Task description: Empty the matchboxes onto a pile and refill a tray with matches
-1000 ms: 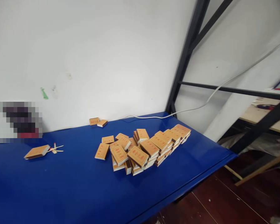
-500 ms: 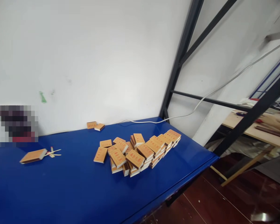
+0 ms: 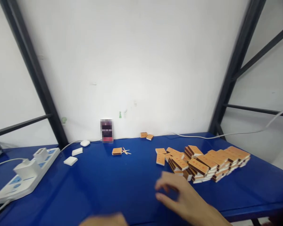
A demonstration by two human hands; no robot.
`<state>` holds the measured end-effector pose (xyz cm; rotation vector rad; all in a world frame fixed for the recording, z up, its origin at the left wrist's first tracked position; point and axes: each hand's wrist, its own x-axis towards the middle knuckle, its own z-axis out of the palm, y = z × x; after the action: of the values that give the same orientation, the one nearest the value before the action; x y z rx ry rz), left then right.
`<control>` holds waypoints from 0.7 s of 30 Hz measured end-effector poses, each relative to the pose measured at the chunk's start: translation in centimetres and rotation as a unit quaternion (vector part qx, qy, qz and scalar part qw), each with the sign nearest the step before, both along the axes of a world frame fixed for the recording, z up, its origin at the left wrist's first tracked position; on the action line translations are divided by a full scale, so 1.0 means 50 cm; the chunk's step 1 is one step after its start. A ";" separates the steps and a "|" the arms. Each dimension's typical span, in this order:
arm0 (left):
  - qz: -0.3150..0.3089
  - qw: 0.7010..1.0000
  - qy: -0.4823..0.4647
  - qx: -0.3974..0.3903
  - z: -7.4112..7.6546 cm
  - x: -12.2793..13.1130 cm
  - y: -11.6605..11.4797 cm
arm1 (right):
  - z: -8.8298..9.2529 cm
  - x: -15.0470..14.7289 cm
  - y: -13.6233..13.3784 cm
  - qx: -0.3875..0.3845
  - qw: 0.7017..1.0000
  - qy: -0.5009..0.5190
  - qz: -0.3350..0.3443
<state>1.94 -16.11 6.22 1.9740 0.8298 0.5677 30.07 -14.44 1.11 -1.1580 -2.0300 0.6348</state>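
Note:
My right hand hovers over the blue table, thumb and curled fingers apart with nothing between them. It is nearest to a pile of orange matchboxes, stacked in rows at the right and loosely heaped at the left. At the bottom edge only a blurred part of my left hand shows, its fingers out of sight. A single matchbox lies farther back, with several loose matchsticks beside its right end. Two more matchboxes rest against the wall.
On the left lies a white power strip with plugs and a cable. Small white pieces sit near it. A pixelated item leans on the wall. Dark metal posts rise at both sides, and a white cable runs along the back.
The view has swung left, bringing the power strip and left post into sight. Both my hands have entered from below. The matchboxes appear to lie as before.

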 end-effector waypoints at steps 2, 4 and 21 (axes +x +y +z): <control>0.008 1.000 -0.012 0.024 0.068 -0.033 0.074 | 0.040 -0.086 0.080 0.031 0.999 -0.031 0.023; 0.129 0.985 -0.017 0.109 0.109 -0.053 0.182 | 0.054 -0.155 0.155 0.057 0.997 -0.054 -0.028; 0.234 0.934 -0.017 0.270 -0.099 -0.132 0.394 | -0.030 -0.273 0.360 0.129 0.991 -0.008 -0.036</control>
<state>-4.66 3.59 1.27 2.2436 1.2318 1.2129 16.45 3.56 -0.37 -1.0789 -2.0041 0.3151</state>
